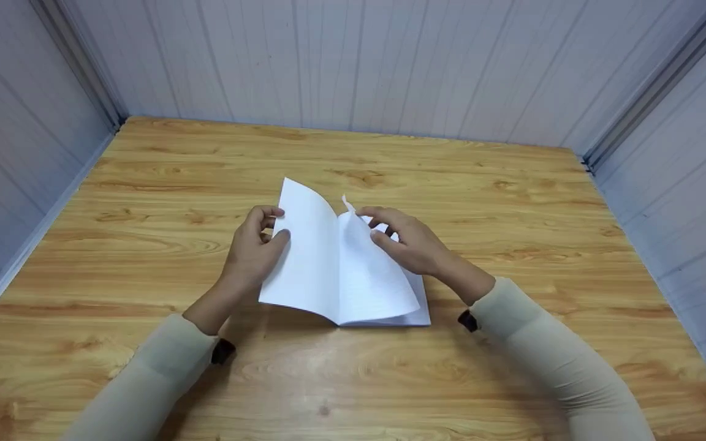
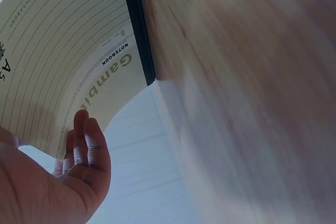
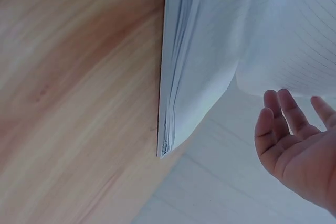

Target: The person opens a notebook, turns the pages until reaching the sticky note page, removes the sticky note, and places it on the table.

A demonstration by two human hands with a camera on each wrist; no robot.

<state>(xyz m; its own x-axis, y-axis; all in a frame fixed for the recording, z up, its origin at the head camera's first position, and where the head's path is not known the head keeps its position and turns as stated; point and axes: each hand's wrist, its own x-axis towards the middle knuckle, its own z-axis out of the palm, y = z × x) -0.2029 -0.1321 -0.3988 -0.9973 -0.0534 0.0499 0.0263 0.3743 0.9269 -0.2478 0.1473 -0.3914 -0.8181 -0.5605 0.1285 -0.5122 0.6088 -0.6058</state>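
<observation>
A notebook (image 1: 309, 257) lies open on the table, its front cover raised at the left. My left hand (image 1: 254, 250) grips the cover's outer edge, thumb on the white inner side and fingers behind. The left wrist view shows the lined cream outer cover (image 2: 79, 40), printed "Gambit NOTEBOOK" and "A5", with a dark spine strip. At the right, my right hand (image 1: 413, 242) holds a lifted lined page (image 1: 372, 278) near its top edge, thumb and forefinger at the paper. The page's top corner is bent up. More sheets (image 3: 181, 77) lie stacked beneath.
The wood-patterned table (image 1: 206, 177) extends around the notebook on every side. Pale panelled walls (image 1: 328, 61) stand at its back, left and right. A small black device shows under each sleeve cuff (image 1: 187, 343).
</observation>
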